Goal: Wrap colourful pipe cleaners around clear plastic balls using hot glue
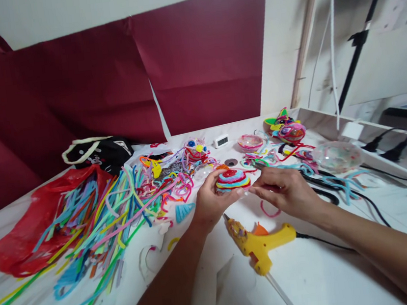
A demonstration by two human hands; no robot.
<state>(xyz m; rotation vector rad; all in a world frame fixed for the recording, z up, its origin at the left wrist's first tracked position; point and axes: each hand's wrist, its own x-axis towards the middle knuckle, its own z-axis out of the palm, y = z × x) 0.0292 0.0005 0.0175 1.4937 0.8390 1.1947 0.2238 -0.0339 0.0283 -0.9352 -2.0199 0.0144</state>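
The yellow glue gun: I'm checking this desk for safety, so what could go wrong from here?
The glue gun lies with its nozzle towards the left hand, which holds a striped coil. If the nozzle is hot, which the picture cannot show, lowering that hand could risk a burn.

Its black cord runs towards the right forearm, so a sweep of that arm might drag the gun.

The protruding glue stick could perhaps get knocked.
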